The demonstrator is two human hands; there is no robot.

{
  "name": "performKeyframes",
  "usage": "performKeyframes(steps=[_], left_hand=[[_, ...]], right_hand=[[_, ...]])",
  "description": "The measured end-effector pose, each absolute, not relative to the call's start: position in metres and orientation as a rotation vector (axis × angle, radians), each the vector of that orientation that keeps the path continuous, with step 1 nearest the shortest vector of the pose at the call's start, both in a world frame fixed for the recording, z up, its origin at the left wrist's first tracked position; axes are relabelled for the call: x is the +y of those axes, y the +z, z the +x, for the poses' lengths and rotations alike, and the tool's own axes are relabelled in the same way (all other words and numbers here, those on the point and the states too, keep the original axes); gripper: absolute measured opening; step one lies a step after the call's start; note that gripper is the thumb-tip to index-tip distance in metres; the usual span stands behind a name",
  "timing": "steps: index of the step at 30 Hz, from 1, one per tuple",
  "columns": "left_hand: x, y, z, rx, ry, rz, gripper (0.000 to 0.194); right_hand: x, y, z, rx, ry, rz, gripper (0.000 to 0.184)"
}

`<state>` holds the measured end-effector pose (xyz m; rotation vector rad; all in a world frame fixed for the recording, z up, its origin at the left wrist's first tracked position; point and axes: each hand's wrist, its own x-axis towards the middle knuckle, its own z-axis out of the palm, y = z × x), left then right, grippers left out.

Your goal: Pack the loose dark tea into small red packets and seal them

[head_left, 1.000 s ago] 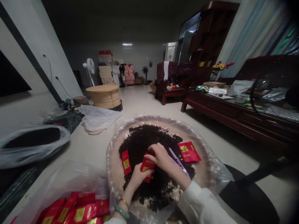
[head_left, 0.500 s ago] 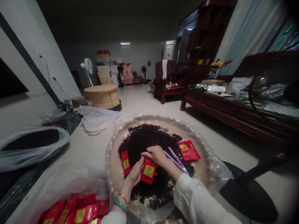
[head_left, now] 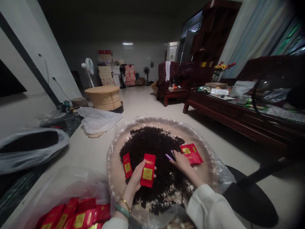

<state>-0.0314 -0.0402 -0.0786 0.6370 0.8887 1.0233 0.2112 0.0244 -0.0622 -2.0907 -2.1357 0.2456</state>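
My left hand (head_left: pixel 138 175) is closed round a red packet (head_left: pixel 148 171) with a yellow label, holding it upright above the heap of dark dried leaves (head_left: pixel 152 140), which look like tea. To the right, my right hand (head_left: pixel 184 163) is low over the heap, its fingers closed about purple tongs (head_left: pixel 169 157). Only the tips of the tongs show; the hand covers the rest. A second red packet (head_left: pixel 127 165) lies on the left side of the leaves. More red packets (head_left: pixel 194 155) lie just beyond my right hand.
The leaves lie in a wide round tray (head_left: pixel 114 159) lined with clear plastic. At lower left, a plastic bag (head_left: pixel 78 181) holds several red packets. Another bag (head_left: pixel 64 141) of dark leaves stands at left. A black fan base (head_left: pixel 252 200) is at right, below a long wooden table (head_left: pixel 221 111).
My right hand has left the top of the packet and moved right, down onto the tongs. The packet in my left hand now stands straighter, its full front showing.
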Motion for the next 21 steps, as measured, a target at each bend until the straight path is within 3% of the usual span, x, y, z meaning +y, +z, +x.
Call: performKeyframes(steps=[6,15,21], left_hand=[[-0.04,-0.082,-0.032,0.91,1.024,0.639,0.057],[-0.046,-0.078,-0.027,0.897,0.978,0.688,0.057],[-0.049,-0.077,-0.026,0.903,0.967,0.71,0.058]], right_hand=[[0.03,-0.078,0.223,-2.023,0.418,-1.858,0.044],[0.017,-0.017,0.197,-1.967,1.165,-1.206,0.051],[0.003,0.006,0.158,-2.068,1.318,-1.099,0.048]])
